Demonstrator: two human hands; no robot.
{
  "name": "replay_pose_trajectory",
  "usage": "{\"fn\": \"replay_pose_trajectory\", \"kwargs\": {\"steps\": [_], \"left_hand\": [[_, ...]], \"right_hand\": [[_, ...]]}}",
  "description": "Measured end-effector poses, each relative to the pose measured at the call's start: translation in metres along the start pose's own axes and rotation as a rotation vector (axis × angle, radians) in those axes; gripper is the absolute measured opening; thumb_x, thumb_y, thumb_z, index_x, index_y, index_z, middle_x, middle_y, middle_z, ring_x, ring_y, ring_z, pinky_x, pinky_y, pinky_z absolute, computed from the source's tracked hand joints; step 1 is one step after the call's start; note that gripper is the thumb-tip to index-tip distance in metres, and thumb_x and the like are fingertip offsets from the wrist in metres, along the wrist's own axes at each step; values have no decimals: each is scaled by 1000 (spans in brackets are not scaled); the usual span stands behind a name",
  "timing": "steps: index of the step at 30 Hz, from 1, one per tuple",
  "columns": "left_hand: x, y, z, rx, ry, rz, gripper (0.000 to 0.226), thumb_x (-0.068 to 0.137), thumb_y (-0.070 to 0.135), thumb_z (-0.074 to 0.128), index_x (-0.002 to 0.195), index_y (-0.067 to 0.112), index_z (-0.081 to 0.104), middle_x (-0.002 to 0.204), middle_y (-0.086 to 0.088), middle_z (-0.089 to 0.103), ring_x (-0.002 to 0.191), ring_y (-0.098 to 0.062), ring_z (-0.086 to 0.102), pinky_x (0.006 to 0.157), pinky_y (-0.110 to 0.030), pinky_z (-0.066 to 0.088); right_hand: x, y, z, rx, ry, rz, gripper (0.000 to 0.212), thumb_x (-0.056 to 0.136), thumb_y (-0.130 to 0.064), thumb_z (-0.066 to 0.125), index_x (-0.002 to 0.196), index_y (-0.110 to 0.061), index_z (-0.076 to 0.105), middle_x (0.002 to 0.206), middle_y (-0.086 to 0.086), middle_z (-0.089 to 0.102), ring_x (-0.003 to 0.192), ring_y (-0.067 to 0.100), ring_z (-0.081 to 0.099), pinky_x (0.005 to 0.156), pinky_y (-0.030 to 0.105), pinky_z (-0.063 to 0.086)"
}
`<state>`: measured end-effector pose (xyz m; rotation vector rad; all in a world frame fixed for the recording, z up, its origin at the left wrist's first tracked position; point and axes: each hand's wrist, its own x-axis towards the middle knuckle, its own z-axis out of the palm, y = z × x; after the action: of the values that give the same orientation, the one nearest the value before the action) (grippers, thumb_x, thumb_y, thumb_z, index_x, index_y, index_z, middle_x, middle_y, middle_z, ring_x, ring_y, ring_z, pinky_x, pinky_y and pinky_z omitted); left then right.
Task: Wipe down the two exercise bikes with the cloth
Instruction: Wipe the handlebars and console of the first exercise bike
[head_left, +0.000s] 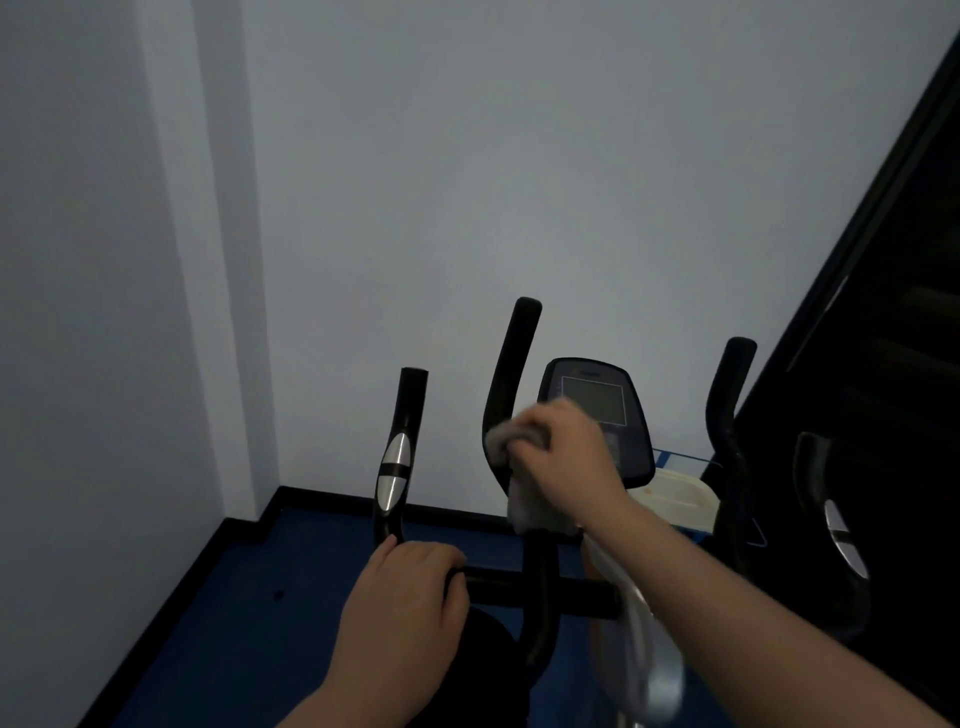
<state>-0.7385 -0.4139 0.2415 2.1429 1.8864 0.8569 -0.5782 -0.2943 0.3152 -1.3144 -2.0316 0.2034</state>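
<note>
While one hand (402, 587) grips, another (563, 452) presses one cloth (519, 499).

The exercise bike (540, 582) is black, with upright curved handlebars, a horizontal crossbar and a dark console screen. The left hand (405, 597) grips the crossbar's left end, just below a handlebar with silver sensor plates. The right hand (561, 452) holds the cloth (519, 499), pale grey and bunched, pressed around the inner left handlebar beside the console; its loose end hangs below the grip.
</note>
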Motion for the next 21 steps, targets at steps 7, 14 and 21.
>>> {"fn": "replay_pose_trajectory", "kwargs": {"steps": [7, 14, 21], "left_hand": [[0, 3, -1, -14, 16, 18, 20, 99, 35, 39, 109, 39, 56, 100, 26, 52, 98, 6, 47, 99, 1, -10], [0, 2, -2, 7, 17, 17, 22, 99, 36, 37, 113, 41, 54, 104, 27, 52, 102, 7, 46, 97, 2, -9], [4, 3, -2, 51, -35, -4, 24, 99, 39, 34, 117, 46, 48, 106, 32, 45, 104, 13, 41, 98, 0, -14]], "right_hand": [[85, -22, -7, 139, 363, 16, 15, 87, -8, 63, 100, -15, 66, 110, -5, 44, 97, 11, 53, 74, 4, 34], [51, 8, 13, 160, 113, 60, 11, 89, -9, 61, 93, -14, 70, 110, -3, 50, 90, 12, 59, 75, 8, 45], [80, -7, -6, 453, 506, 240, 20, 91, -18, 61, 110, -20, 63, 109, -5, 58, 92, -2, 57, 79, 12, 42]]}}
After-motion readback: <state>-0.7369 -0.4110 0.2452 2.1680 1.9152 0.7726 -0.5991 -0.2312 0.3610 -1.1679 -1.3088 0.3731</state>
